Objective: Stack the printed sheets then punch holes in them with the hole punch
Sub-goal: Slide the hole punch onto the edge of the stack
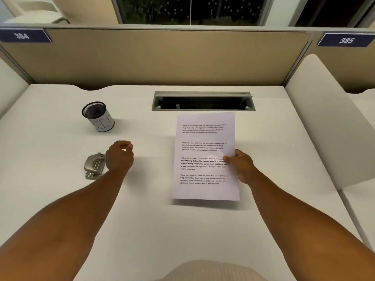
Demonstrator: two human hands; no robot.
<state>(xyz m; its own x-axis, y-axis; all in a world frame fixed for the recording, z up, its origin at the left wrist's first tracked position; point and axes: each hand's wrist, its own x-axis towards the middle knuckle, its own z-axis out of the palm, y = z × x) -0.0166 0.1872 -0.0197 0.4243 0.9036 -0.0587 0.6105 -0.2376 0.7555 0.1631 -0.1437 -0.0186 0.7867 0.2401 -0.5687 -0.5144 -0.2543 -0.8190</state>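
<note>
Right hand [242, 166] is pinching the right edge of the printed sheets [205, 157], thumb lying on top of the page, other fingers curled under and hidden. The near end of the sheets is casting a shadow on the white desk [142, 220]; the far end is lying close to the desk. Whether one sheet or several is in the grip, cannot tell. Four blocks of text are showing, the third partly bold.

Left hand [119, 157] is hovering at 9 o'clock from the sheets, well apart from them, fingers curled loosely inward with thumb tip near the fingertips, gripping nothing. The metal hole punch [93, 166] is sitting on the desk just beside that wrist, at its 9 o'clock; contact between them is unclear.

A black mesh pen cup [98, 116] wrapped in white paper is standing upright at 11 o'clock from the left hand. An open cable tray [203, 101] is set into the desk at 12 o'clock from the sheets, near their far edge. Partition labels 384 [22, 35] and 385 [346, 40] are hanging at far left and far right.
</note>
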